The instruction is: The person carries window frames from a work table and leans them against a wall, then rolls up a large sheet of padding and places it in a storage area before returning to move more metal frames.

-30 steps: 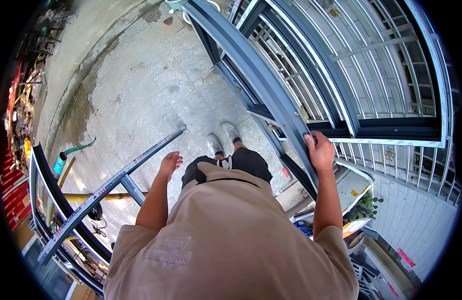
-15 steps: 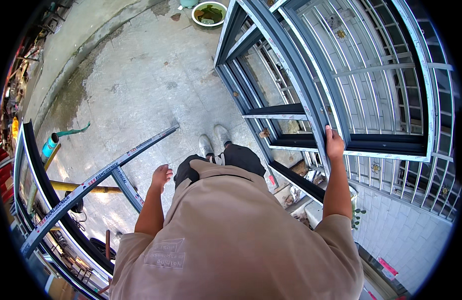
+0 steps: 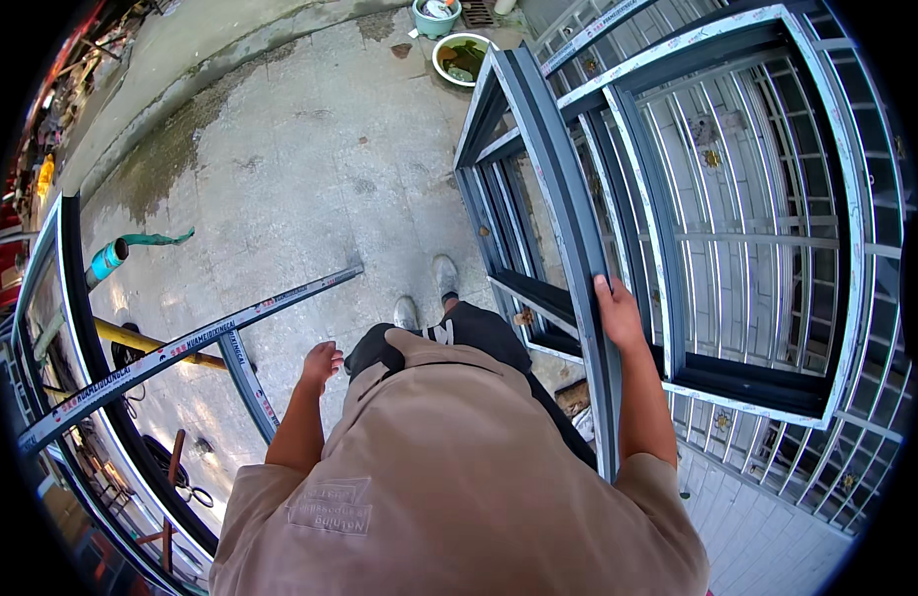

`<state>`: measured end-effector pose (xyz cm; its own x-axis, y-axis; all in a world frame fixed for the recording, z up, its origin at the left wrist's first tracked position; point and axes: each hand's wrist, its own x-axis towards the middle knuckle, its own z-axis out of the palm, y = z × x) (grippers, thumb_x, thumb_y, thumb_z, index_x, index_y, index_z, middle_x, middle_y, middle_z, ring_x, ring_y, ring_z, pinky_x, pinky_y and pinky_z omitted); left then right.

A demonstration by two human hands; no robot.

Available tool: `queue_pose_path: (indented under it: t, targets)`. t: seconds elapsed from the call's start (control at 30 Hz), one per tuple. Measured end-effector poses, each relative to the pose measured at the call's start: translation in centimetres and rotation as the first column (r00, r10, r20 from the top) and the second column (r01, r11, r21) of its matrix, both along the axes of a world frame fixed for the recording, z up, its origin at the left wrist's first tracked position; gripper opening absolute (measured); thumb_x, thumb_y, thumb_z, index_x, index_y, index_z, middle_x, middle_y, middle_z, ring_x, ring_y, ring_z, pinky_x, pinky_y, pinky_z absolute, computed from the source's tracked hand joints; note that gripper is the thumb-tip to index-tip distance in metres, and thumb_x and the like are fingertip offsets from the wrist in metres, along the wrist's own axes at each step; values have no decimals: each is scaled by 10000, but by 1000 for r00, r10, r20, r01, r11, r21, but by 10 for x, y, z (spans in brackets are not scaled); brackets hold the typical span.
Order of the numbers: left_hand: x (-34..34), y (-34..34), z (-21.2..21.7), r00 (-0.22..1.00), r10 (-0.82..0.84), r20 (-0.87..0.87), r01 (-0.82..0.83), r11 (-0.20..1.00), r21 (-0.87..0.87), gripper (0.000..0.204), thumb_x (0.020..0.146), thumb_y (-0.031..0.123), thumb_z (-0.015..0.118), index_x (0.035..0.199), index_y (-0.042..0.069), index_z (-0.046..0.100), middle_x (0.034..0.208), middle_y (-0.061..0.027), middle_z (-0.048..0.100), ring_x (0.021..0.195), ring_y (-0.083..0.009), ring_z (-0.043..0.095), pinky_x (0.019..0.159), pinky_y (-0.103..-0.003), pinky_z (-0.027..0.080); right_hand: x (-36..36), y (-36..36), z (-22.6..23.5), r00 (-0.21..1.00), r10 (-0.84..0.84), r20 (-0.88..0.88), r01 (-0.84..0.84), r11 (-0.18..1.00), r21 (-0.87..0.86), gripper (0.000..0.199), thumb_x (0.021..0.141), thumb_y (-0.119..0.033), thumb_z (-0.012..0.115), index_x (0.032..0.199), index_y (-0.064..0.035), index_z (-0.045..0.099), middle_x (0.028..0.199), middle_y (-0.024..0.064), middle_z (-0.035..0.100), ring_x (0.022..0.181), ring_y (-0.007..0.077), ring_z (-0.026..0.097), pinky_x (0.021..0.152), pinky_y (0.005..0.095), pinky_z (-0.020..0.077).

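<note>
Here, grey metal frame (image 3: 560, 194) against right hand (image 3: 623, 316), left hand (image 3: 323, 363) apart

The view came from the left of 2 fisheye cameras on the wearer's head; it looked steeply down, the shirt (image 3: 459, 467) nearest; the left hand (image 3: 324, 364) and right hand (image 3: 621, 313) sat farther off, the shoes (image 3: 446, 274) and floor (image 3: 280, 169) beyond; toward the dark rim, shapes bent, perhaps too much to read.
</note>
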<state>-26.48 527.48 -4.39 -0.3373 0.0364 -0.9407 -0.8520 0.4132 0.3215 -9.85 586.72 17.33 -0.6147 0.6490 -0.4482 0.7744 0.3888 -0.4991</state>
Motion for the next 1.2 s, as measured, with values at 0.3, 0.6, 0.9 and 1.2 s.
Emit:
queue_pose_path:
  t: [0.3, 0.6, 0.9, 1.2]
  targets:
    - [-44, 97, 30, 988, 78, -130, -72, 996, 46, 384, 1013, 332, 531, 1298, 76, 560, 1012, -34, 672, 871, -135, 634, 748, -287, 485, -14, 34, -43, 982, -88, 166, 128, 961, -246, 867, 942, -713, 419, 1274, 68, 594, 1233, 298, 609, 1191, 404, 568, 1050, 406, 388]
    - [-80, 113, 19, 964, 57, -259, -57, 998, 8, 354, 978, 286, 559, 1172, -1, 631, 904, -52, 692, 786, -137, 654, 723, -293, 518, -41, 17, -28, 953, -269, 140, 303, 868, -394, 784, 923, -699, 517, 1087, 58, 642, 996, 96, 632, 921, 201, 503, 891, 333, 416]
    - [-139, 75, -7, 975, -12, -221, -6, 997, -80, 306, 890, 257, 535, 854, 10, 713, 791, -99, 700, 756, -185, 662, 735, -333, 506, -180, -26, 44, 963, -238, 123, 268, 886, -378, 659, 927, -669, 546, 892, -16, 619, 828, 1, 476, 806, 163, 414, 753, 338, 385]
    - [-307, 38, -48, 936, 290, -202, -281, 957, 71, 270, 901, 247, 552, 899, 18, 697, 756, -58, 675, 692, -166, 638, 673, -333, 512, -347, -55, 39, 910, 182, 374, -168, 983, -68, 986, 943, -781, 223, 1001, 108, 645, 915, 321, 651, 950, 430, 593, 872, 466, 438]
